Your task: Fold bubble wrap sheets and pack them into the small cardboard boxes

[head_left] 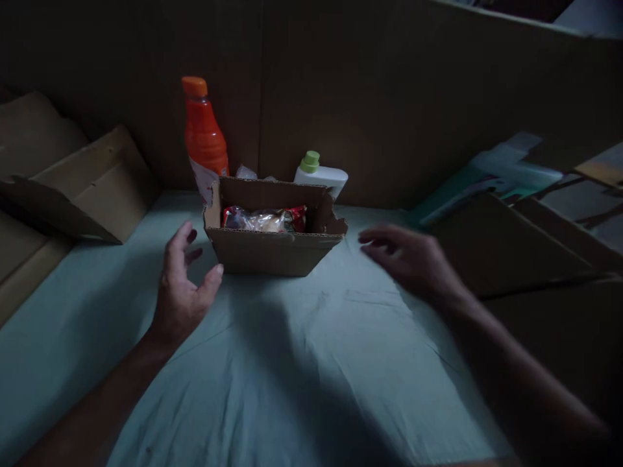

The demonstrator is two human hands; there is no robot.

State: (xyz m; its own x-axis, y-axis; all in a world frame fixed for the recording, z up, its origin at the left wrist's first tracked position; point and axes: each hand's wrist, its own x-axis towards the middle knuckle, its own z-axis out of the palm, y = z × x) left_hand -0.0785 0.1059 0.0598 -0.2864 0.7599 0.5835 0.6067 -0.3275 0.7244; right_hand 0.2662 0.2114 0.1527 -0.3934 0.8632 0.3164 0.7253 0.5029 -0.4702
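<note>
A small open cardboard box (pixel 263 254) stands on the pale blue cloth in front of me. Inside it lies a shiny plastic packet (pixel 265 220) with red ends; the packet's underside is hidden by the box's front wall. My left hand (pixel 183 285) is just left of the box, fingers apart and thumb near its front left corner, holding nothing. To the right, my right hand (pixel 409 256) hovers a little away from the box, slightly blurred, with its fingers loosely bent and nothing visible in them.
Behind the box stand an orange bottle (pixel 204 133) and a white bottle with a green cap (pixel 321 175). A tall cardboard wall (pixel 370 97) closes off the back. Cardboard boxes (pixel 97 188) sit at left; at right, a teal bottle (pixel 467 185) leans in another box (pixel 511 240).
</note>
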